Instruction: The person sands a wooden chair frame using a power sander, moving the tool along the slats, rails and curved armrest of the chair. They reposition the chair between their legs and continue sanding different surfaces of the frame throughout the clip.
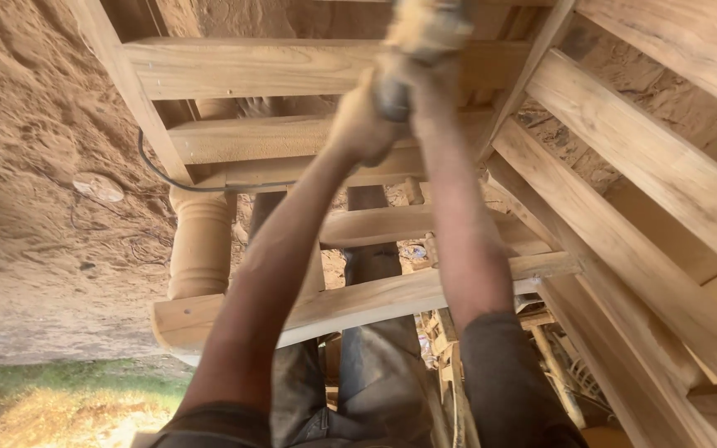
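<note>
Both my arms reach forward to a dusty hand-held power tool [426,26], blurred at the top of the view. My left hand [361,126] is closed around the tool's lower grip, and my right hand [421,93] is wrapped on its dark body just beside it. The tool sits against a pale wooden rail [251,68] of a bare wooden furniture frame. A second rail [242,139] lies just below the hands. Which part of the tool touches the wood is hidden by blur.
A black cable [178,182] curves off the frame to the left. A turned wooden leg [201,242] stands under the rails. Slanted wooden slats [649,174] fill the right side. Sawdust-covered ground [35,166] lies left, with grass [43,398] at bottom left.
</note>
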Demonstrator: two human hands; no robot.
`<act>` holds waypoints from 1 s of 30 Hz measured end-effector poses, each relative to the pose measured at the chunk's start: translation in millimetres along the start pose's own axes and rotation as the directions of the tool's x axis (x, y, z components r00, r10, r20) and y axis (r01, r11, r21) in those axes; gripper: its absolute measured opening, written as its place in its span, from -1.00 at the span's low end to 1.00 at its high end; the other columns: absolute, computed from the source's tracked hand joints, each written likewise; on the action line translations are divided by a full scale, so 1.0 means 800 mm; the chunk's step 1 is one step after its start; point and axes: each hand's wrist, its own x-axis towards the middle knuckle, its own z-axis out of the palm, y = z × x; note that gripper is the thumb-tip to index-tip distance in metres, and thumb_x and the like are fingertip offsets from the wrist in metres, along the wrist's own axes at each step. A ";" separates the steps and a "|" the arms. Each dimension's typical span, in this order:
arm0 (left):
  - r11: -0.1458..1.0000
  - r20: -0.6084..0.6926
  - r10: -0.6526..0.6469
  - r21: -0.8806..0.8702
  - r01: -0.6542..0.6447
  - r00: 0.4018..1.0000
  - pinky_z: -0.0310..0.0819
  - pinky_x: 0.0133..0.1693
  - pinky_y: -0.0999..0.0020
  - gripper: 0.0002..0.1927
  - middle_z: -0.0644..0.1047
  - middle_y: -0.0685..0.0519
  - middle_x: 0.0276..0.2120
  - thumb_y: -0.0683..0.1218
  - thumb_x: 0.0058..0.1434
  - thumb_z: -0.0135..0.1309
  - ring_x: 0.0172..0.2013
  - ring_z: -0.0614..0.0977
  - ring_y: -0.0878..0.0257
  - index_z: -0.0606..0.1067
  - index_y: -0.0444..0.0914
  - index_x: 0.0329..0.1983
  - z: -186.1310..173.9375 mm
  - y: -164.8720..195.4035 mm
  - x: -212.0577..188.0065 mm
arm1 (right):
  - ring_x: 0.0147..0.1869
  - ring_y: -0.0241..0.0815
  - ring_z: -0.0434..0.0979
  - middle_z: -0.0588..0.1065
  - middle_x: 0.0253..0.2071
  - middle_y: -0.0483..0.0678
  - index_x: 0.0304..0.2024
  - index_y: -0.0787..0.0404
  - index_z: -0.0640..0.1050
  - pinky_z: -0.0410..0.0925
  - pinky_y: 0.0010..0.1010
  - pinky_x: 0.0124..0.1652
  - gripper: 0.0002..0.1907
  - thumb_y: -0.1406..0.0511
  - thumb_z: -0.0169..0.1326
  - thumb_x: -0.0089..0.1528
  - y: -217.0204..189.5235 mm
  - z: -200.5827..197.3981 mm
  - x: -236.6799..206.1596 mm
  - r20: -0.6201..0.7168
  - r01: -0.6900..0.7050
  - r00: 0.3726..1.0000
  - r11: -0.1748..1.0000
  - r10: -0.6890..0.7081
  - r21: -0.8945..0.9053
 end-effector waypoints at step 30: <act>0.999 0.139 0.001 0.046 -0.008 0.990 0.58 -0.02 0.11 -0.16 0.64 -0.18 -0.09 0.06 -0.16 0.44 -0.03 0.68 -0.06 0.31 -0.29 0.13 0.073 0.071 0.026 | -0.17 -0.08 0.67 0.59 -0.20 0.07 -0.04 0.39 0.52 0.58 -0.23 -0.07 -0.49 0.34 0.40 0.01 -0.026 -0.102 0.009 -0.091 -0.043 0.994 0.988 0.058 0.151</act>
